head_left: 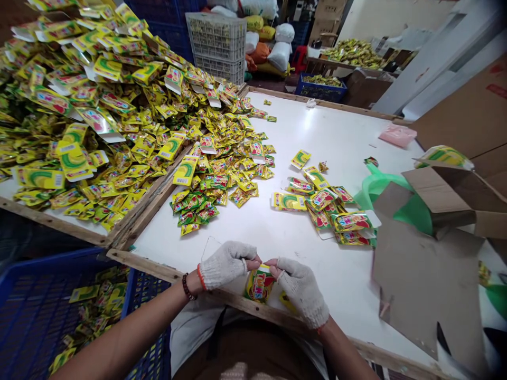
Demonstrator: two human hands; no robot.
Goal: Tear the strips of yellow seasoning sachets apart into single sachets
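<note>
Both of my hands wear white knit gloves with bare fingertips. My left hand [232,264] and my right hand [299,285] pinch the top edge of a small yellow and green candy box [259,283] with red fruit and the word TWINS on it. It stands near the table's front edge, its printed face toward me. Partly hidden under my right hand lies another yellow piece [288,302]. Beyond my hands, a loose group of similar boxes [352,221] lies to the right. Small wrapped packets [198,208] are heaped to the left.
A large mound of boxes and packets [119,105] covers the left table. At the lower left stands a blue crate [24,295] with more packets. On the right are a green basket [380,184], cardboard [423,279] and a pink packet [397,135]. A wooden rim [142,264] edges the white table.
</note>
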